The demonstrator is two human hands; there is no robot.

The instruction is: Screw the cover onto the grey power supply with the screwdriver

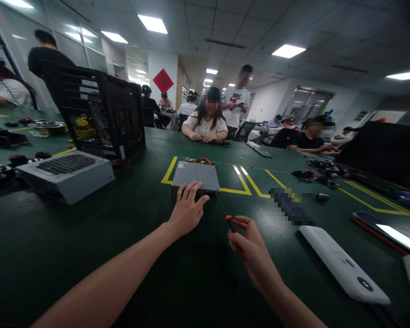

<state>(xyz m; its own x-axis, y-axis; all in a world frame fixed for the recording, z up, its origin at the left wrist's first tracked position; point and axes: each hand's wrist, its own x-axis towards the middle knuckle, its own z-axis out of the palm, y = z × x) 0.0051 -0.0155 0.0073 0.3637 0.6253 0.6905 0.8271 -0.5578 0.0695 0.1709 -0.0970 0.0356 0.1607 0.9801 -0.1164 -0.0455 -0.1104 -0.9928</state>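
Note:
A grey computer power supply sits on the green table in front of me, with coloured cables at its far side. My left hand lies on its top and front edge, fingers stretched out and apart, thumb near the front right corner. In my right hand is a screwdriver with a black and orange handle, held between thumb and fingers. Its thin shaft points up and left, its tip by the front right corner of the power supply. Whether the tip sits in a screw is too small to tell.
A second power supply and an open black computer case stand at left. To the right lie a white device, a phone and cables. A person sits opposite. Yellow tape marks the table.

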